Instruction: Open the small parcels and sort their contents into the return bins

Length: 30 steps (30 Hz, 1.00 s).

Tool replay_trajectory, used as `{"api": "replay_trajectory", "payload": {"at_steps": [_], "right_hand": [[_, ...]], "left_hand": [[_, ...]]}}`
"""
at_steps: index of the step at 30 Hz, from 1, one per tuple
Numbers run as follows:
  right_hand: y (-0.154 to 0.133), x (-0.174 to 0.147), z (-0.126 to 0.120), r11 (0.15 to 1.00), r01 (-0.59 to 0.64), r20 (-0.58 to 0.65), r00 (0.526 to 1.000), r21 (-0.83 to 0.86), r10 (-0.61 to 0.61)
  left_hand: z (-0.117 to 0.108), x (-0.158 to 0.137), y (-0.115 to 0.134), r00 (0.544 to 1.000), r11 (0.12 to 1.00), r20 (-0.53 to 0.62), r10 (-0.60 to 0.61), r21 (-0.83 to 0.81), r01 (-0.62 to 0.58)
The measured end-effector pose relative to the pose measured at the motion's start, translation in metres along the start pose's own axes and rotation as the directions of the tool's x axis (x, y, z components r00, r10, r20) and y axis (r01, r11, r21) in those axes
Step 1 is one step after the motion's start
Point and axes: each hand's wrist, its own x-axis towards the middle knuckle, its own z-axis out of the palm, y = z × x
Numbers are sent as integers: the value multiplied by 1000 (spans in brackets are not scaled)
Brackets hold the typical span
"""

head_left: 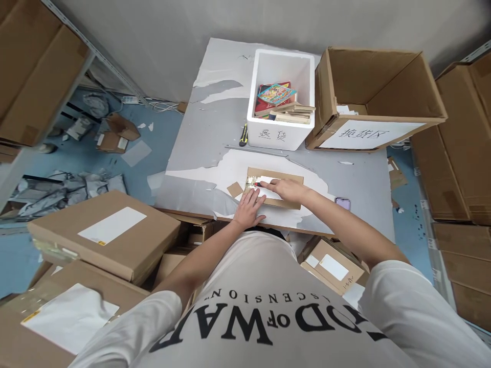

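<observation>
A flat cardboard package (301, 189) with a white label and shiny clear tape at its left end lies near the table's front edge. My left hand (248, 208) rests on its lower left corner, fingers stretched out and holding nothing. Over the label, my right hand (287, 189) is closed around a slim red-and-black tool (257, 184), which looks like a box cutter. The tool's tip is at the taped end; its blade is too small to make out. Just left of the package is a small square of cardboard (235, 190).
Behind the package stand a white foam box (282, 138) of books and a large open carton (383, 135). A yellow-and-black utility knife (243, 135) lies beside the foam box. A phone (342, 203) is at the right. Large cartons (115, 230) are stacked at the lower left.
</observation>
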Motion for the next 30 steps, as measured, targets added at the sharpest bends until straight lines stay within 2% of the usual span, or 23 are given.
{"api": "replay_trajectory", "payload": {"at_steps": [10,21,25,30], "right_hand": [[-11,1,-9,999,-51,19,999,-18,51],[-1,-12,7,994,-91,37,995,-56,93],[8,-28,4,989,-137,47,989,-61,140],[35,-72,11,971,-230,103,966,-70,237]], "left_hand": [[-4,1,-2,999,999,43,5,37,-7],[-3,0,-2,999,998,41,12,54,-14],[-6,0,-1,999,1000,52,9,30,-10],[-6,2,-2,998,1000,56,13,16,-14]]}}
